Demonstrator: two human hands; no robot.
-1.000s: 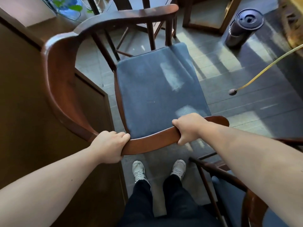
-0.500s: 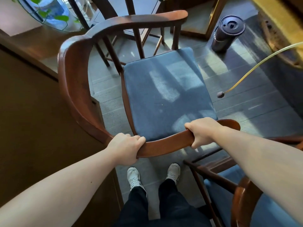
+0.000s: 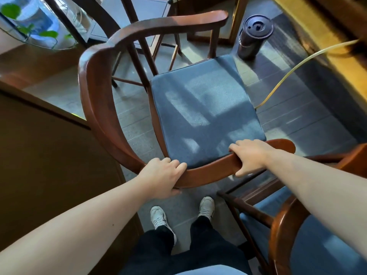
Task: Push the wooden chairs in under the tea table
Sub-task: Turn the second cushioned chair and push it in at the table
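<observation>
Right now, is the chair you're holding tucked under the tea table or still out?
Out. The chair's blue seat cushion lies fully exposed over open floor; both the left hand and right hand grip its curved rail.

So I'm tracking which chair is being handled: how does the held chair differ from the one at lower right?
The held chair shows in full; the second chair is cut off by the frame edge. The left hand and right hand grip the held chair's curved rail; the second chair is untouched. Both are dark wood with blue cushions.
</observation>
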